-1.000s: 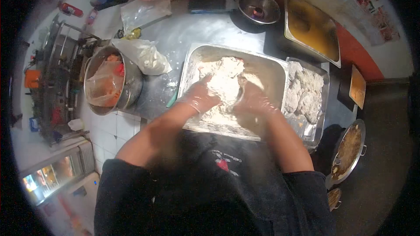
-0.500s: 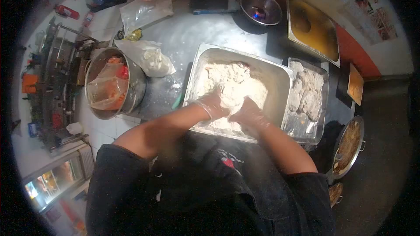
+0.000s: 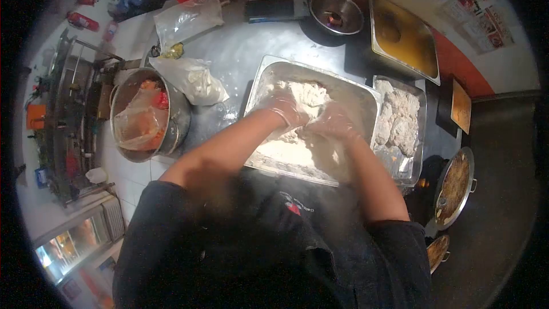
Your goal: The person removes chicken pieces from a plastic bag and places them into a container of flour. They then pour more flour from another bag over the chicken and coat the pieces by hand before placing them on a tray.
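A deep metal tray [image 3: 372,100] holds pale flour [image 3: 286,154] and a floury, lumpy mass [image 3: 310,94] near its back wall. Both hands are in clear gloves inside the tray. My left hand [image 3: 286,110] presses against the left side of the mass, its fingertips sunk in flour. My right hand [image 3: 333,121] lies against the mass from the right, fingers pointing inward; the fingertips are partly hidden. Whether either hand grips a piece cannot be made out. Just right of the tray, a smaller tray [image 3: 418,154] bears several flour-coated pieces [image 3: 397,117].
At the left stands a large pot [image 3: 182,115] with a plastic bag and orange-red contents. A bag of flour [image 3: 194,82] lies beside it. Behind are a metal bowl [image 3: 349,11] and a container of yellow liquid [image 3: 403,37]. Pans [image 3: 456,189] of oil sit at the right.
Both hands have moved away from my body, toward the back of the tray and the lumpy mass. More flour shows at the front of the tray. The view has shifted slightly.
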### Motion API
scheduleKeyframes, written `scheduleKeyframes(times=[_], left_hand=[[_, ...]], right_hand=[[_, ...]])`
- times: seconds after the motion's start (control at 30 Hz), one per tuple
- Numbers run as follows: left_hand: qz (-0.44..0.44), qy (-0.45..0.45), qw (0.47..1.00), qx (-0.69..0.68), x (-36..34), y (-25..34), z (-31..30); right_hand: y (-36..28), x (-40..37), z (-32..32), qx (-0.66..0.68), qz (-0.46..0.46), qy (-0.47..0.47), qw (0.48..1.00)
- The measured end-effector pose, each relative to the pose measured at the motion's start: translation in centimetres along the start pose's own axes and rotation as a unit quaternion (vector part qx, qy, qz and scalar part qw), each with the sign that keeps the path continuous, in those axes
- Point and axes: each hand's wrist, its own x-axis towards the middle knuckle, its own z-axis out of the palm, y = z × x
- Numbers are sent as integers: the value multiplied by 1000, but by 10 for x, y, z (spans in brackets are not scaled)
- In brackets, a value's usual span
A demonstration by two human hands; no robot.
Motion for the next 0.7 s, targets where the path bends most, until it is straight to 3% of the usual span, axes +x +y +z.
scheduleKeyframes(times=[0.07, 0.13, 0.17, 0.23, 0.3, 0.37, 0.43, 0.5, 0.57, 0.6, 0.63, 0.67, 0.7], left_hand=[[13, -46, 999, -4, 1, 3, -4], [8, -50, 997, -52, 3, -6, 11], [15, -111, 993, -38, 10, -12, 15], [-6, -91, 994, -53, -4, -9, 18], [-5, -82, 994, -70, -27, -14, 21], [56, -44, 997, -16, -38, -22, 35], [72, -15, 997, 16, -34, -32, 62], [109, -16, 990, 94, -28, -31, 80], [139, -16, 988, 61, -23, -33, 82], [138, 0, 990, -35, -20, -37, 82], [138, 16, 982, -130, -17, -42, 81], [137, 32, 965, -223, -15, -44, 80], [107, 34, 968, -222, -17, -42, 72]], right_hand=[[-6, -2, 1, 20, -35, -28, 999], [6, 15, 15, -93, -67, -3, 993], [7, 21, 12, -84, -24, -59, 994], [17, 11, 3, -89, -87, -55, 991], [19, -5, 2, -149, -80, -34, 985], [-4, -37, -3, -261, -2, 2, 965], [-18, -55, 2, -395, -35, -65, 916], [-21, -64, 14, -406, -67, -77, 908], [-4, -58, 40, -238, -62, -28, 969], [8, -53, 55, -122, -54, 2, 991], [28, -41, 72, 48, -19, 39, 998], [36, -38, 71, 88, -52, 60, 993], [43, -36, 70, 125, -87, 78, 985]])
